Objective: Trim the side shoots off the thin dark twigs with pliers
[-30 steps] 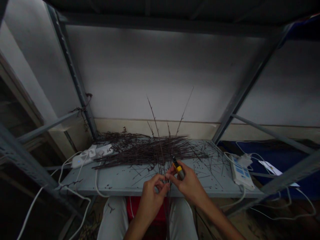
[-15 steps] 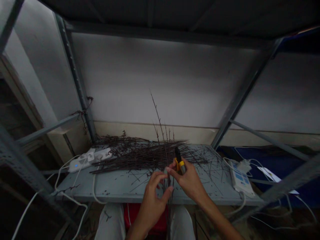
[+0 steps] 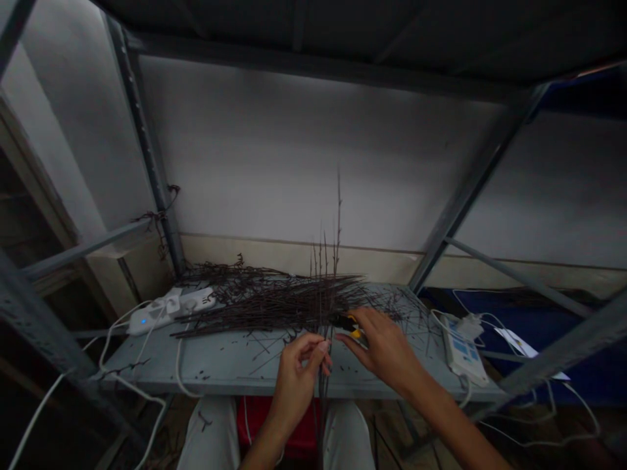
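My left hand (image 3: 298,375) pinches a few thin dark twigs (image 3: 323,287), which stand almost upright above the fingers and run down past the shelf edge. My right hand (image 3: 386,346) is beside them with its fingers spread, resting over a small yellow-and-black hand tool (image 3: 349,323). The fingertips partly hide the tool, which seems to be out of the grip. Behind both hands lies a large pile of dark twigs (image 3: 264,303) on the grey metal shelf (image 3: 147,372).
Small twig bits litter the shelf. A white power strip (image 3: 169,312) sits at its left, and a white-and-blue power strip (image 3: 463,352) at its right. White cables trail over the edges. Steel uprights stand at both sides. A red crate (image 3: 274,418) sits between my white-trousered knees (image 3: 206,437).
My right hand has let go of the yellow tool, which now lies lower at its fingertips. The held twigs have swung from leaning to nearly upright. The view has tilted slightly.
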Available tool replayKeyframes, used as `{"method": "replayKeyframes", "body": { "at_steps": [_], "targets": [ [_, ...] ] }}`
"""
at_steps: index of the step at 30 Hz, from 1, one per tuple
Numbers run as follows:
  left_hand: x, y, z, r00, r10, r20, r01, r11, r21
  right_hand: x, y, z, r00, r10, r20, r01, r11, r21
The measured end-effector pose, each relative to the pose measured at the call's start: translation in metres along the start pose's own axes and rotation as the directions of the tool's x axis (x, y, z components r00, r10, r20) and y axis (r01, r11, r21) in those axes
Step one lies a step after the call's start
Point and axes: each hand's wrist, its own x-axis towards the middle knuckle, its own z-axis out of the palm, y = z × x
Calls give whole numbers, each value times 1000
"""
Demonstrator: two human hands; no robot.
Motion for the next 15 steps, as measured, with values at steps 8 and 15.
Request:
{"method": "replayKeyframes", "body": {
  "at_steps": [8,15],
  "targets": [
    [-3,7,-1,1000,-13,18,13,1000,-11,7,14,-7,969,-227,94,245,918,-311],
    [-5,13,-1,999,-38,7,38,999,-29,2,21,-1,971,-240,22,239,943,-231]
  ]
}}
